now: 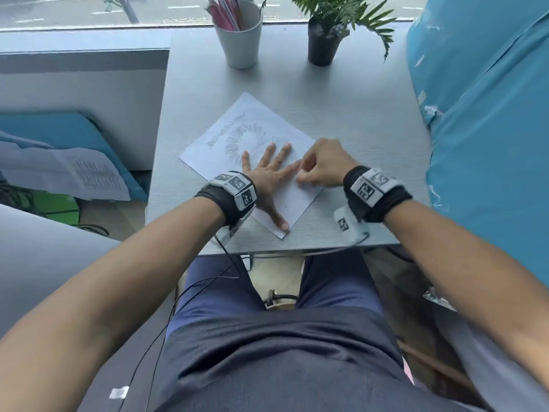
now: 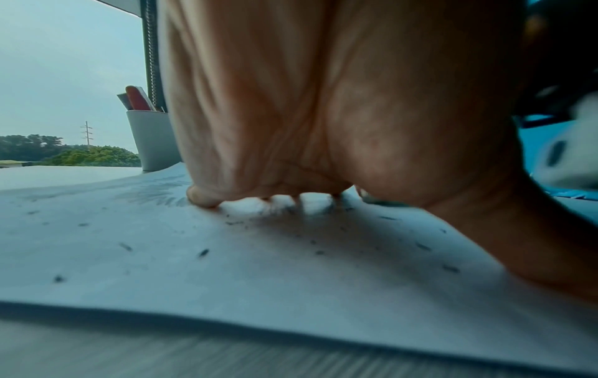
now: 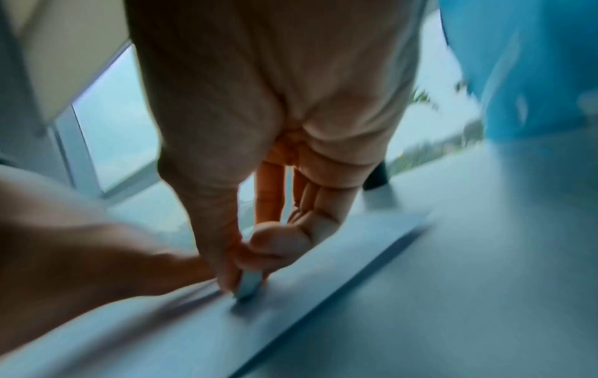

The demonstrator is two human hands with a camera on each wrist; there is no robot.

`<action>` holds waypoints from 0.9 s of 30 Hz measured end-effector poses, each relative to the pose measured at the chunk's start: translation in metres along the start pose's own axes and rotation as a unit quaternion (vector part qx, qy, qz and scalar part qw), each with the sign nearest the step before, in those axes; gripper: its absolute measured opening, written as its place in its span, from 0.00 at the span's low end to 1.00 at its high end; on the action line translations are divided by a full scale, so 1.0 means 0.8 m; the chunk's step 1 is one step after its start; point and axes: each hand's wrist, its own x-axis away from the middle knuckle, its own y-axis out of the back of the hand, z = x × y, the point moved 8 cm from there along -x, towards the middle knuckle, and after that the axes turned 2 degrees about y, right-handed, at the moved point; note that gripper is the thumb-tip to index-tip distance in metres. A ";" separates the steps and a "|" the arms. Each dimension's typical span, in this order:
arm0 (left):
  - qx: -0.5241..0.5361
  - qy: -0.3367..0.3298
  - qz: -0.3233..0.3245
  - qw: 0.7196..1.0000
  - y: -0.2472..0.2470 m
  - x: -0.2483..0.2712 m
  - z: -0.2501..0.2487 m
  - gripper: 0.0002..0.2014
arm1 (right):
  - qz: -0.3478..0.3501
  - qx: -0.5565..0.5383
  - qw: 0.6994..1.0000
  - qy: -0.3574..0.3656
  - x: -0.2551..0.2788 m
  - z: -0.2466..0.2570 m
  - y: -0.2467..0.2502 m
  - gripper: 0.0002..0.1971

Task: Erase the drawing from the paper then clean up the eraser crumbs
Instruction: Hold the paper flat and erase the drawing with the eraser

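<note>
A white sheet of paper (image 1: pixel 237 120) lies slanted on the grey table (image 1: pixel 341 93), with a pencil drawing (image 1: pixel 243 138) of radiating strokes on its far half. My left hand (image 1: pixel 267 173) lies flat on the paper, fingers spread, pressing it down. My right hand (image 1: pixel 320 168) pinches a small pale eraser (image 3: pixel 247 284) between thumb and fingers and holds its tip on the paper's right part, close beside my left fingers. The right wrist view is blurred. Dark eraser crumbs (image 2: pixel 203 252) are scattered over the paper (image 2: pixel 226 268) in the left wrist view.
A grey cup of pencils (image 1: pixel 239 34) and a potted plant (image 1: pixel 326 34) stand at the table's far edge. A blue covered object (image 1: pixel 490 129) rises along the right side. Papers (image 1: pixel 74 173) lie on a surface to the left. The table's near edge (image 1: pixel 297 248) is just behind my wrists.
</note>
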 end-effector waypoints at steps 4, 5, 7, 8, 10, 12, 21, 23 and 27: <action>0.006 -0.002 -0.009 1.000 0.000 -0.002 0.002 0.80 | -0.067 0.023 0.997 -0.039 -0.018 -0.037 0.038 0.06; 0.004 -0.004 -0.008 1.000 0.000 -0.003 0.002 0.80 | -0.066 0.025 0.997 -0.037 -0.017 -0.036 0.036 0.06; 0.005 -0.008 -0.003 1.000 0.001 -0.002 0.003 0.78 | -0.071 0.016 0.997 -0.038 -0.013 -0.036 0.036 0.06; 0.010 -0.012 -0.003 1.000 0.003 -0.001 0.003 0.76 | -0.069 0.005 0.997 -0.041 -0.010 -0.038 0.035 0.06; 0.034 -0.021 -0.022 0.999 0.012 0.002 0.000 0.67 | -0.063 -0.014 0.997 -0.038 -0.003 -0.042 0.030 0.06; 0.060 -0.026 -0.070 0.995 0.027 0.004 -0.004 0.55 | -0.043 -0.022 0.998 -0.027 0.003 -0.041 0.021 0.07; 0.060 0.029 -0.026 0.997 0.016 -0.012 -0.007 0.66 | -0.042 -0.002 0.999 0.005 0.009 -0.013 0.005 0.06; 0.055 0.028 -0.012 0.998 0.015 -0.013 -0.007 0.66 | -0.016 0.009 0.998 0.055 0.024 0.010 -0.015 0.07; 0.043 0.028 -0.009 0.999 0.013 -0.012 -0.007 0.69 | -0.085 -0.024 0.996 -0.021 0.005 -0.030 0.025 0.06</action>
